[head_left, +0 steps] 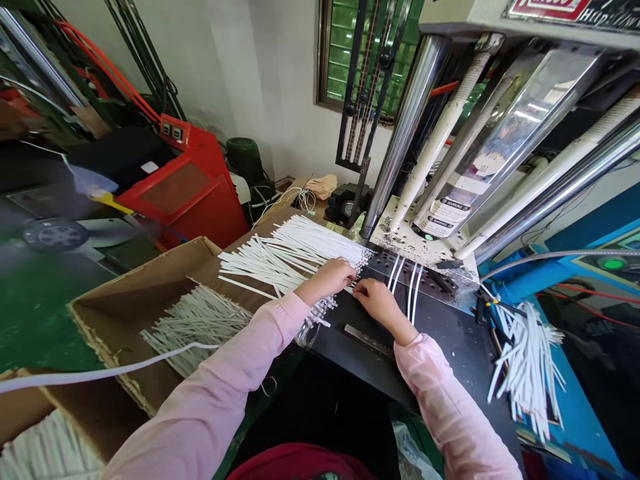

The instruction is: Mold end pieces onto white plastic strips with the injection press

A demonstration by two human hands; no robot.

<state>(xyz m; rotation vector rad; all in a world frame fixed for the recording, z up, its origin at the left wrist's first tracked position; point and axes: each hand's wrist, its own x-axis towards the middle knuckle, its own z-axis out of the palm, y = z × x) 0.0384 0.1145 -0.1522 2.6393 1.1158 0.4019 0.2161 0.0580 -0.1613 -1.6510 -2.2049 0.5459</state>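
My left hand [334,277] is closed with curled fingers at the connector ends of a pile of white cables [300,250] on the bench. Close to its right, my right hand [376,298] is pinched, fingertips almost meeting those of the left. A small white bit shows between the hands; what each one grips is hidden or too small to name. Two pairs of white cables [413,290] run out from the machine's perforated plate, just beyond my right hand. A flat metal bar [367,340] with notches lies on the black tabletop [440,347] below the right wrist.
A press machine [450,180] with steel columns rises behind the tabletop. A cardboard box [95,307] of white cables stands at left, near a spinning fan [55,233] and a red cabinet [185,193]. More cut cables [530,367] and black-handled pliers [483,307] lie at right.
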